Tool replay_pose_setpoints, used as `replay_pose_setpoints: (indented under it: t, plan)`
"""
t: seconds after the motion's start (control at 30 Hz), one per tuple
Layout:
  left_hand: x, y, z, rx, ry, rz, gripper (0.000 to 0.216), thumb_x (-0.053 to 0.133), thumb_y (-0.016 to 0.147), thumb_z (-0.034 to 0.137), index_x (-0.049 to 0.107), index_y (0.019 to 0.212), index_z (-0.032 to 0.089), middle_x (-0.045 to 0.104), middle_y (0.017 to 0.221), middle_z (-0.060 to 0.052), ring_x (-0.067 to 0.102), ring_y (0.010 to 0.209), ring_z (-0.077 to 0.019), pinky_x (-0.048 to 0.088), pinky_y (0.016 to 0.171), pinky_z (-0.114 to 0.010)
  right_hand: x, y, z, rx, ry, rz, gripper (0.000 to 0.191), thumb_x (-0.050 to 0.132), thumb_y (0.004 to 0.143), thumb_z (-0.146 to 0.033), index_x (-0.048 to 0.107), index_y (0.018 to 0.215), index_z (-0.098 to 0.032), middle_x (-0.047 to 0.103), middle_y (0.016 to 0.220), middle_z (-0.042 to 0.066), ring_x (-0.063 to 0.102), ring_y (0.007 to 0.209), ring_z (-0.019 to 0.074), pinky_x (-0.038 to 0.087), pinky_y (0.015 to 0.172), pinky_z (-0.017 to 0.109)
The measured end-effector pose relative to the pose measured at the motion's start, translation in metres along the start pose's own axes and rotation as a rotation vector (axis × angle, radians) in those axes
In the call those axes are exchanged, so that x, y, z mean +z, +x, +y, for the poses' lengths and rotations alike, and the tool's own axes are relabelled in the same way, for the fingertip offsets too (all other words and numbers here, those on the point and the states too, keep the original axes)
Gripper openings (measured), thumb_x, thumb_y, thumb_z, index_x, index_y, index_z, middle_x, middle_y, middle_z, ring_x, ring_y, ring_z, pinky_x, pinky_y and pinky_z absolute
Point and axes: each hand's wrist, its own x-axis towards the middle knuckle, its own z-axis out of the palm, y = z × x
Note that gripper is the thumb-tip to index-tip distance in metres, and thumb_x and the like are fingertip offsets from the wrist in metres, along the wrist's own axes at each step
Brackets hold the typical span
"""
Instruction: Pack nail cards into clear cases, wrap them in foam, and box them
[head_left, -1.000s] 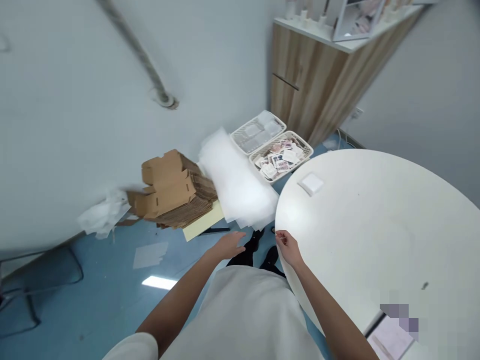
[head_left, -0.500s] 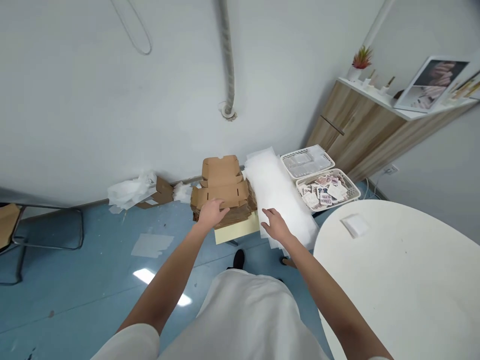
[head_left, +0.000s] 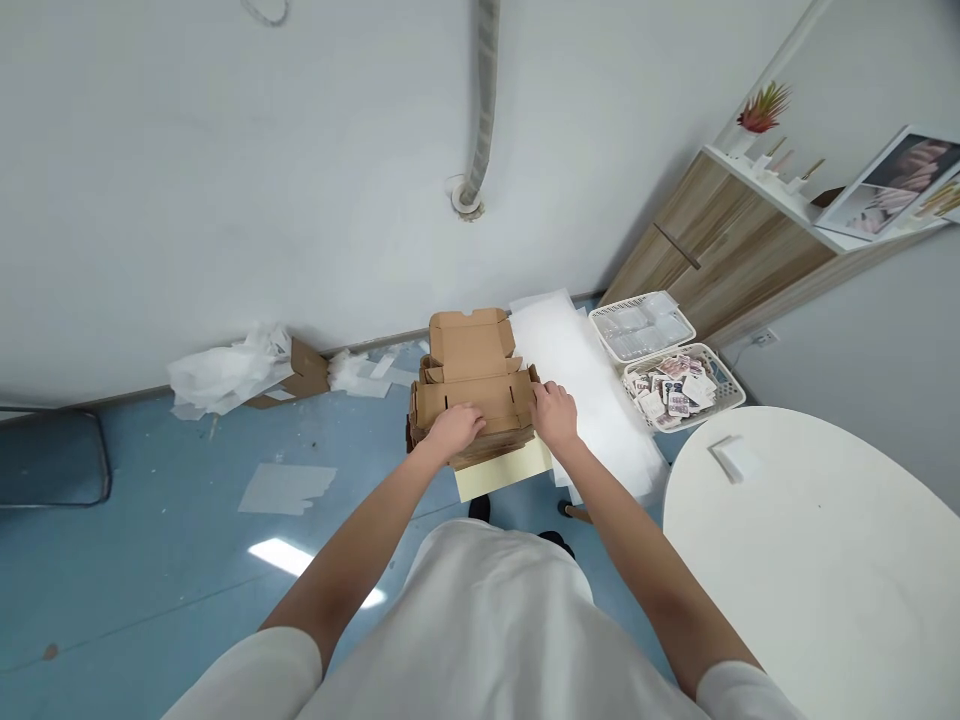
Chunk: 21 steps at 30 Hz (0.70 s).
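Note:
A brown cardboard mailer box (head_left: pixel 471 345), partly folded with its lid flap standing toward the wall, lies on top of a stack of flat cardboard (head_left: pixel 491 449). My left hand (head_left: pixel 454 431) is closed over its front panel, fingers bent onto the cardboard near a slot. On the box's right side, my right hand (head_left: pixel 555 413) has its fingers curled against the folded edge. Both thumbs are partly hidden. Pale yellow board (head_left: pixel 504 474) sticks out beneath the stack. White foam sheets (head_left: pixel 574 365) lie immediately right of the box.
Two white baskets stand at the right: one with clear plastic packs (head_left: pixel 641 328), one with printed cards (head_left: pixel 684 387). A round white table (head_left: pixel 817 540) is nearby, below a wooden cabinet (head_left: pixel 720 250). Scrap wrapping (head_left: pixel 232 368) and a grey sheet (head_left: pixel 289 488) lie on the floor at left.
Both hands have come down onto the cardboard box; the right one moved from above the foam sheets to the box's right edge. The view has shifted slightly.

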Motion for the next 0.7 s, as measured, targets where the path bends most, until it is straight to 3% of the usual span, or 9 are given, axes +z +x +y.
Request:
replay_pose_setpoints:
  t: [0.17,0.3,0.47,0.7]
  plan:
    - [-0.004,-0.001,-0.001,0.058,0.026,-0.016,0.039,0.046,0.076,0.05,0.061,0.096,0.019,0.06,0.091,-0.01,0.057,0.085,-0.025,0.041,0.068,-0.03,-0.003,0.015,-0.007,0.068,-0.039,-0.142,0.023,0.043,0.08,-0.019,0.048,0.103,-0.017,0.059,0.09,0.012,0.055,0.082,0.0245,0.037,0.068,0.033]
    - [-0.008,-0.002,-0.001,0.072,0.041,-0.049,0.041,0.038,0.081,0.05,0.062,0.089,0.018,0.06,0.088,-0.009,0.057,0.082,-0.023,0.041,0.068,-0.03,-0.01,0.027,-0.004,0.197,0.047,-0.214,0.015,0.04,0.08,-0.019,0.048,0.092,-0.017,0.06,0.088,0.011,0.057,0.079,0.0223,0.037,0.063,0.029]
    - [-0.015,-0.003,-0.003,0.122,0.065,-0.034,0.042,0.024,0.089,0.036,0.061,0.085,0.016,0.061,0.084,-0.009,0.057,0.079,-0.0199,0.04,0.069,-0.03,-0.018,0.036,0.007,0.272,0.327,-0.225,0.012,0.039,0.077,-0.022,0.046,0.087,-0.019,0.06,0.086,0.007,0.056,0.075,0.0192,0.039,0.058,0.026]
    - [-0.009,-0.012,-0.006,0.13,0.162,0.06,0.018,0.036,0.084,0.018,0.053,0.088,0.015,0.059,0.088,-0.009,0.056,0.082,-0.0217,0.041,0.068,-0.031,-0.015,0.034,0.015,0.371,0.689,-0.119,0.015,0.039,0.078,-0.027,0.045,0.09,-0.02,0.061,0.084,0.004,0.058,0.071,0.0159,0.044,0.056,0.025]
